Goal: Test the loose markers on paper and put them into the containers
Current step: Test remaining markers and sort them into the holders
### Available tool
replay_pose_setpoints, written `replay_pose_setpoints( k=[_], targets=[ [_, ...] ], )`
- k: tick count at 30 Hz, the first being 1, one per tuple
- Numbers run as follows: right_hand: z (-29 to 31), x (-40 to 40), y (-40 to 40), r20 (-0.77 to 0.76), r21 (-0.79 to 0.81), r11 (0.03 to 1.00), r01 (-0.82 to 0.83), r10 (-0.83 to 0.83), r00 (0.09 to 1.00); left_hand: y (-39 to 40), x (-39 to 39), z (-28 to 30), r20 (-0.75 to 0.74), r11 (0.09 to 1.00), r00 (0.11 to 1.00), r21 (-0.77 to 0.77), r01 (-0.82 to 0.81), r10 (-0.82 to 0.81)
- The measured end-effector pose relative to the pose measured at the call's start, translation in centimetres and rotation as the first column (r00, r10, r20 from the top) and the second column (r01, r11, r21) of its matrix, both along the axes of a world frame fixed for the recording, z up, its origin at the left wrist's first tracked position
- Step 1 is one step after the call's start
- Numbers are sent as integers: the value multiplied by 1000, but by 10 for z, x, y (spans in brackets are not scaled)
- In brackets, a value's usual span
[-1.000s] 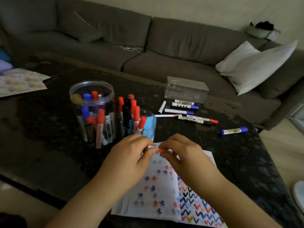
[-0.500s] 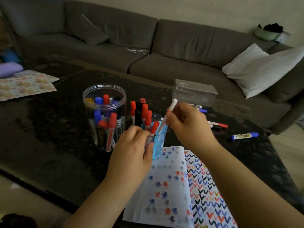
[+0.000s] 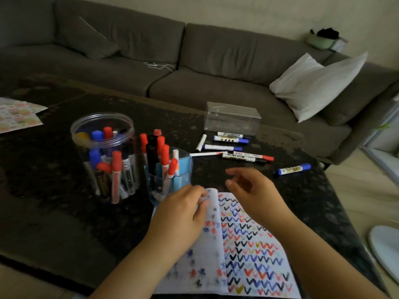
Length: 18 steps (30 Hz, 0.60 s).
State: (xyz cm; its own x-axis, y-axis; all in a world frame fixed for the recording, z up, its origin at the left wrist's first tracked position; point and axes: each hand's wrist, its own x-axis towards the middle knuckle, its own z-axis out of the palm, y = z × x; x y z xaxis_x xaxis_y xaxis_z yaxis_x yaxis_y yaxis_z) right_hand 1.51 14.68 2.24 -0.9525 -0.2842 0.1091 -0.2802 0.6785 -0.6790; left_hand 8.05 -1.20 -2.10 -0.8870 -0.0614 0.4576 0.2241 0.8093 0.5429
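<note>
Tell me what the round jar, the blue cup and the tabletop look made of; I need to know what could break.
The round jar looks like clear, glossy plastic: the markers show through its wall. The blue cup seems to be translucent tinted plastic. The tabletop looks like dark polished stone, speckled and faintly reflective, though laminate is possible.

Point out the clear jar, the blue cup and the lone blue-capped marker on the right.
Clear jar (image 3: 86,126), head view, left rim.
Blue cup (image 3: 183,169), head view, right wall.
Lone marker (image 3: 292,169), head view, mid-barrel label.
</note>
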Motion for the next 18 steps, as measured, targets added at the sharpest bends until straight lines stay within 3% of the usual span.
replay_pose_setpoints(
  k=[3, 10, 13, 18],
  targets=[
    [-5, -6, 52, 117, 59, 991, 123, -129, 985, 27, -8, -4, 6, 999, 999, -8, 53, -53],
    [-16, -62, 157, 132, 229, 879, 417, -453, 882, 110, -59, 14, 120, 974, 970, -65, 218, -209],
    [-25, -99, 183, 80, 331, 855, 399, -446, 891, 138, -98, 22, 169, 954, 953, -125, 274, -252],
    [-35, -163, 191, -51, 521, 811, 266, -281, 958, 159, -146, 15, 239, 944, 943, -177, 277, -232]
  ],
)
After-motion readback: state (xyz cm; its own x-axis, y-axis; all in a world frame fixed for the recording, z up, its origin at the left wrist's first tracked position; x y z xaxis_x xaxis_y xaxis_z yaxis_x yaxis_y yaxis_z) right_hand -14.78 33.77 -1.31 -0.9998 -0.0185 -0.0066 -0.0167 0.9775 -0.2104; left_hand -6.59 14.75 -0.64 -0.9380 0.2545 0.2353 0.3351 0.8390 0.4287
